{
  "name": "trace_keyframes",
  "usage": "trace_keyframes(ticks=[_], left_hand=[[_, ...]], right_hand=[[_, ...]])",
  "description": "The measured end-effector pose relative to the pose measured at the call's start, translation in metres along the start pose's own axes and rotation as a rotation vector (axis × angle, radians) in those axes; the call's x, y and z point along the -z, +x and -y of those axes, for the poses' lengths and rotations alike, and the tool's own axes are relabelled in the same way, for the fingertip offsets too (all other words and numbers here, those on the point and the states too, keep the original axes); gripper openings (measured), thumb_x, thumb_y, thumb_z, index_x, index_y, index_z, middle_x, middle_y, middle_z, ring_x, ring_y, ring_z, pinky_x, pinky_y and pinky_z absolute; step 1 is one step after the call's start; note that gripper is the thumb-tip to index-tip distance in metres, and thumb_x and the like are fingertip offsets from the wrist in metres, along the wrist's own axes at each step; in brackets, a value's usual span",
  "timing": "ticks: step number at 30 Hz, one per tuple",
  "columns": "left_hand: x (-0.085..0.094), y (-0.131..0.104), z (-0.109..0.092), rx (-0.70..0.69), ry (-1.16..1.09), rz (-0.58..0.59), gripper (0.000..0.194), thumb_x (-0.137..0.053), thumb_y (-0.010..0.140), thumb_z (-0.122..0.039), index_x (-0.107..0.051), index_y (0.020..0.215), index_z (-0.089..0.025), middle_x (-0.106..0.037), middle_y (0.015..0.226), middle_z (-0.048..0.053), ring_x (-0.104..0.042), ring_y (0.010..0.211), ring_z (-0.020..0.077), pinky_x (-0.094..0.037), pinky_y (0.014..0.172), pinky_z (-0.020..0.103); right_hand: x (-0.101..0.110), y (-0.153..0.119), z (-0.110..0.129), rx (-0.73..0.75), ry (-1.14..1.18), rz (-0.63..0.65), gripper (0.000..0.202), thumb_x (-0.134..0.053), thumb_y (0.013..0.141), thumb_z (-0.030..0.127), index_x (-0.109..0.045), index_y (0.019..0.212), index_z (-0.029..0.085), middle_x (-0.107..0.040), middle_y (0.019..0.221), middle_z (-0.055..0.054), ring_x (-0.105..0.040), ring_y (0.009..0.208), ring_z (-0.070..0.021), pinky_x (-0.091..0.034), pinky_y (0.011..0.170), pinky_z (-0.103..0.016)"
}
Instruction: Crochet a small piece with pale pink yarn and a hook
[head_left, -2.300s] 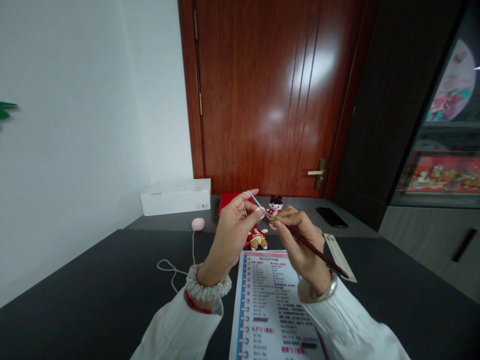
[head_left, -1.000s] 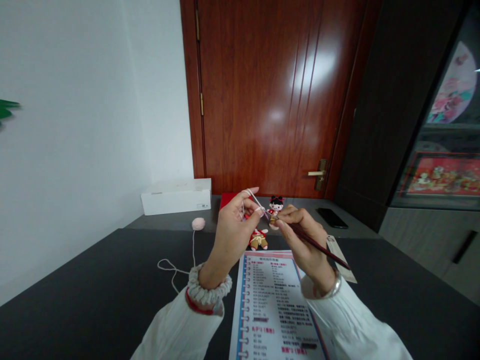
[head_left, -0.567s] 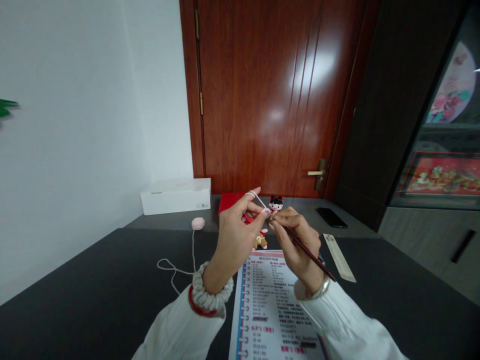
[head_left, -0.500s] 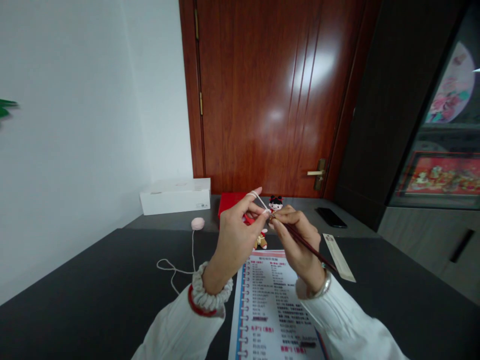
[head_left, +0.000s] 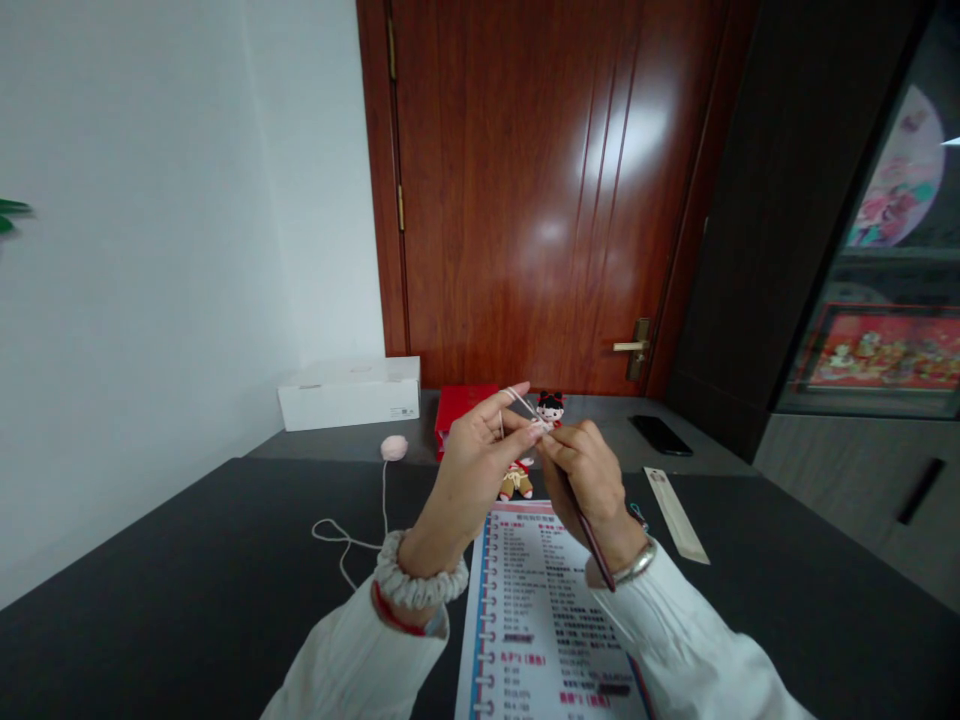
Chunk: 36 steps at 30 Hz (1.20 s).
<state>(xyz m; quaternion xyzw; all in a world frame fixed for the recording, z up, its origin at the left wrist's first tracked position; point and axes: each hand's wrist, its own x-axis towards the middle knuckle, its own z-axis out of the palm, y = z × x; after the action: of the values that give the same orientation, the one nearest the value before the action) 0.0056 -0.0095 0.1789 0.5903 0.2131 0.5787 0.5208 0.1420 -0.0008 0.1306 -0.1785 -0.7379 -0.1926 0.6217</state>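
Observation:
Pale pink yarn (head_left: 346, 539) runs over the dark table from a small ball (head_left: 394, 448) and loops over the raised index finger of my left hand (head_left: 472, 470). A tiny crochet piece (head_left: 539, 427) is pinched between that hand's thumb and fingers. My right hand (head_left: 592, 475) closes around a crochet hook (head_left: 595, 545) with a dark reddish-brown handle, its butt end pointing down toward the wrist. The hook's tip meets the piece, but fingers hide it. Under both hands lies a spiral-bound pattern book (head_left: 540, 620) with printed rows of text.
Behind my hands are a crocheted doll (head_left: 550, 410) with black hair and a red box (head_left: 457, 415). A white box (head_left: 349, 392) is at the back left. To the right lie a black phone (head_left: 660, 436) and a long pale packet (head_left: 676, 514).
The crochet hook has swung from slanting right to a steeper angle, its butt end now nearer the wrist. My right hand has rolled over, knuckles up. The left hand has barely shifted.

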Motion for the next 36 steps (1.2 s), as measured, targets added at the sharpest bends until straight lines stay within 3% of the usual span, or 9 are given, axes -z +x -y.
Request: trace_keyframes(ticks=[5,9,11,16,23,27,31,33,36], left_hand=[[0.001,-0.001,-0.002,-0.100,0.130,-0.011,0.048,-0.068,0.078,-0.017,-0.057,0.124,-0.013,-0.065,0.071,-0.002,-0.062,0.073,0.0119,-0.049,0.078,0.026],[0.004,0.001,-0.004,-0.153,0.222,-0.089,0.048,-0.069,0.076,-0.018,-0.058,0.122,-0.014,-0.063,0.070,-0.003,-0.060,0.070,0.0112,-0.049,0.073,0.024],[0.007,0.002,-0.003,-0.191,0.283,-0.105,0.046,-0.069,0.076,-0.019,-0.060,0.121,-0.015,-0.063,0.071,-0.003,-0.059,0.070,0.0115,-0.049,0.074,0.024],[0.012,0.004,0.001,-0.314,0.448,-0.113,0.040,-0.063,0.081,-0.019,-0.062,0.121,-0.018,-0.066,0.077,-0.001,-0.060,0.075,0.0123,-0.048,0.082,0.026],[0.014,0.001,0.000,-0.351,0.586,-0.116,0.039,-0.061,0.082,-0.018,-0.062,0.121,-0.018,-0.068,0.080,0.002,-0.061,0.076,0.0140,-0.049,0.078,0.028],[0.016,0.002,-0.001,-0.352,0.641,-0.083,0.039,-0.059,0.083,-0.015,-0.062,0.122,-0.017,-0.066,0.081,0.002,-0.060,0.077,0.0140,-0.047,0.079,0.028],[0.017,0.003,-0.002,-0.378,0.659,-0.059,0.037,-0.060,0.083,-0.014,-0.064,0.119,-0.020,-0.066,0.080,0.002,-0.059,0.078,0.0148,-0.046,0.081,0.029],[0.018,0.003,-0.003,-0.389,0.652,-0.048,0.037,-0.060,0.082,-0.014,-0.065,0.118,-0.021,-0.066,0.081,0.002,-0.059,0.078,0.0152,-0.046,0.081,0.029],[0.020,0.003,-0.003,-0.388,0.642,-0.036,0.036,-0.061,0.081,-0.015,-0.066,0.116,-0.021,-0.066,0.081,0.002,-0.058,0.078,0.0149,-0.046,0.081,0.029]], right_hand=[[-0.008,0.011,0.019,-0.525,0.420,-0.197,0.010,-0.056,0.088,0.015,-0.056,0.082,0.023,-0.059,0.077,0.000,-0.056,0.070,-0.0147,-0.045,0.065,-0.031],[-0.003,0.019,0.020,-0.723,0.686,-0.274,0.015,-0.058,0.087,0.023,-0.051,0.074,0.022,-0.053,0.066,0.004,-0.050,0.060,-0.0123,-0.042,0.059,-0.028],[0.002,0.019,0.020,-0.730,0.659,-0.254,0.016,-0.058,0.088,0.023,-0.052,0.073,0.022,-0.054,0.066,0.004,-0.050,0.060,-0.0123,-0.042,0.059,-0.028],[0.005,0.016,0.025,-0.496,0.412,-0.110,0.008,-0.060,0.085,0.015,-0.058,0.080,0.021,-0.062,0.077,0.000,-0.057,0.073,-0.0146,-0.044,0.070,-0.031],[0.004,0.021,0.021,-0.817,0.662,-0.185,0.018,-0.054,0.089,0.022,-0.052,0.071,0.021,-0.056,0.063,0.003,-0.053,0.057,-0.0127,-0.044,0.056,-0.028],[0.016,0.021,0.020,-0.550,0.358,0.003,0.007,-0.059,0.087,0.017,-0.059,0.081,0.021,-0.063,0.076,-0.001,-0.060,0.070,-0.0150,-0.047,0.066,-0.030],[0.023,0.020,0.021,-0.260,0.217,0.157,0.013,-0.058,0.086,0.009,-0.060,0.086,0.022,-0.063,0.079,-0.001,-0.060,0.076,-0.0157,-0.048,0.070,-0.031],[0.023,0.021,0.022,-0.335,0.239,0.113,0.012,-0.058,0.086,0.011,-0.059,0.083,0.022,-0.064,0.077,-0.001,-0.060,0.073,-0.0152,-0.047,0.068,-0.030],[0.022,0.022,0.021,-0.599,0.390,-0.021,0.012,-0.058,0.087,0.018,-0.058,0.075,0.021,-0.062,0.070,0.001,-0.059,0.066,-0.0142,-0.047,0.062,-0.029]])
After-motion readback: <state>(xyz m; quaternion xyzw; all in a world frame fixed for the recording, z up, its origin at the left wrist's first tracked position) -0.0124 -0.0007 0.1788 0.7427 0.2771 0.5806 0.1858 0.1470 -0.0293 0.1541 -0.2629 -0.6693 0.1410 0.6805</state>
